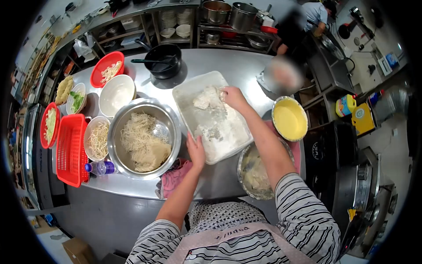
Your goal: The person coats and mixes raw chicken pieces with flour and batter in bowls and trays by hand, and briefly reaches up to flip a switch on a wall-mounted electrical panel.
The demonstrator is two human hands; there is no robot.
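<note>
A pale rectangular tray (181, 97) lies on the steel table, with loose white flour and flour-coated pieces (205, 97) in it. My left hand (196, 152) is at the tray's near left rim, its thumb on the inner side and its fingers outside, holding it. Over the tray's far right part, my right hand (235, 97) has its fingers closed on a flour-coated piece; its exact kind cannot be made out. A steel bowl (115, 152) of thin noodles stands left of the tray. Partly under my right forearm is a bowl of pale, wet batter-like food (255, 174).
A bowl of yellow liquid (289, 119) stands at the right. Leftward are a white bowl (116, 94), bean sprouts (99, 140), a red basket (71, 147) and a bottle (101, 168). A black pan (165, 61) sits behind; a pink cloth (175, 178) lies near the front edge. Another person works beyond.
</note>
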